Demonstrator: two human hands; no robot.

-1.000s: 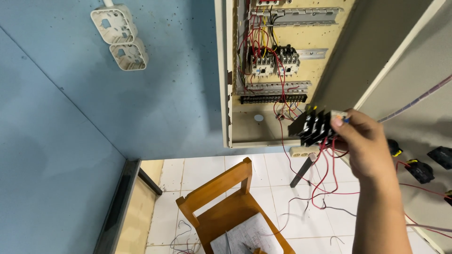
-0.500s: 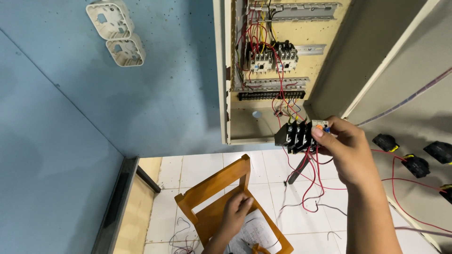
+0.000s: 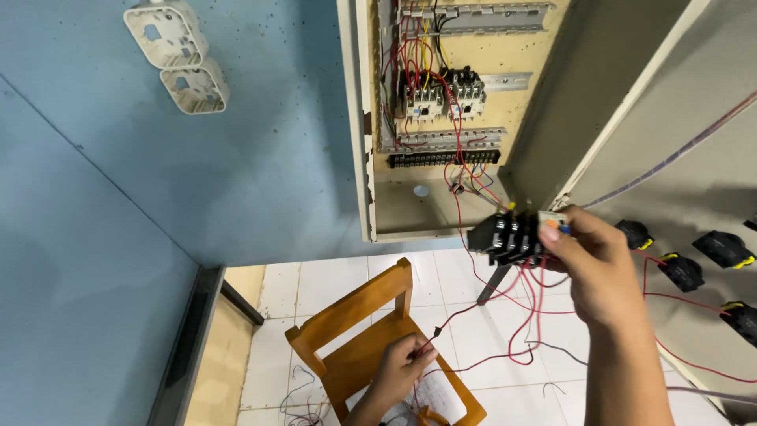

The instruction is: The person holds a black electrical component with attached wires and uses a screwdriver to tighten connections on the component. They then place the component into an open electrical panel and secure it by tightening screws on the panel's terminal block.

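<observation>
My right hand (image 3: 603,272) holds a black electrical relay block (image 3: 509,237) with red wires hanging from it, just below the open wall-mounted control cabinet (image 3: 441,118). My left hand (image 3: 402,367) is down at the wooden chair (image 3: 355,339), its fingers pinched on a thin red wire above a sheet of paper on the seat. Inside the cabinet sit two white contactors (image 3: 441,99) and a black terminal strip (image 3: 441,158), linked by red and yellow wires.
The cabinet door (image 3: 670,158) hangs open at the right with several black switch backs (image 3: 682,268) and red wires on it. Two white socket boxes (image 3: 177,55) are on the blue wall. Loose wires lie on the white tiled floor.
My right hand has lowered the relay block and shifted it left. My left hand came into view at the chair and closed on a wire.
</observation>
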